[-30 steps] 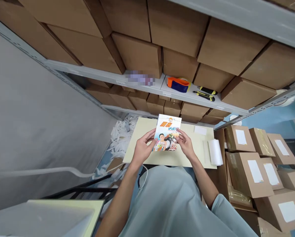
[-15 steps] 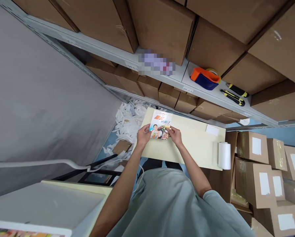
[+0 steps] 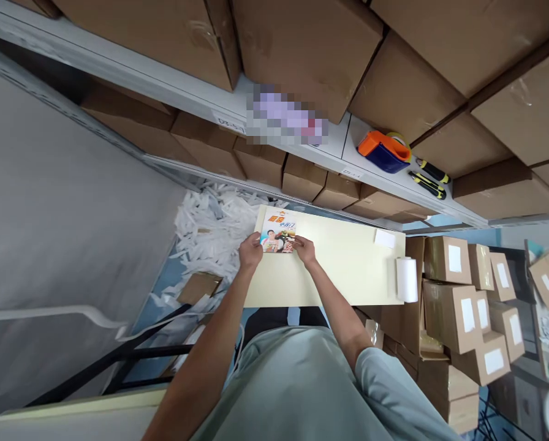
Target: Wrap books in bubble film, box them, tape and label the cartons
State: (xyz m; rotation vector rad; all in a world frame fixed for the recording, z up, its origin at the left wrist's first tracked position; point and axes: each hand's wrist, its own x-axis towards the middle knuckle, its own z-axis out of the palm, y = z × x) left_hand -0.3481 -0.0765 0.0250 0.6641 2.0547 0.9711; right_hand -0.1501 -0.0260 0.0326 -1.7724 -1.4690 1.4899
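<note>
A thin book point(image 3: 277, 231) with an orange-and-blue title and a food picture on its cover is at the left end of the pale yellow table point(image 3: 343, 275). My left hand point(image 3: 251, 252) grips its left edge near the lower corner. On the opposite edge, the fingers of my right hand point(image 3: 304, 250) close round the lower right side. The cover faces up; whether the book touches the tabletop, I cannot tell.
A white roll point(image 3: 407, 279) and a white paper slip point(image 3: 385, 238) lie at the table's right end. Beyond stands a shelf with cartons, an orange-and-blue tape dispenser point(image 3: 385, 151) and box cutters point(image 3: 428, 184). Shredded paper point(image 3: 210, 233) covers the floor at left; labelled boxes point(image 3: 453, 312) are stacked at right.
The view has shifted, so the table and hands appear further left, and more boxes show at right. Both hands keep hold of the book, which now looks straighter to the table.
</note>
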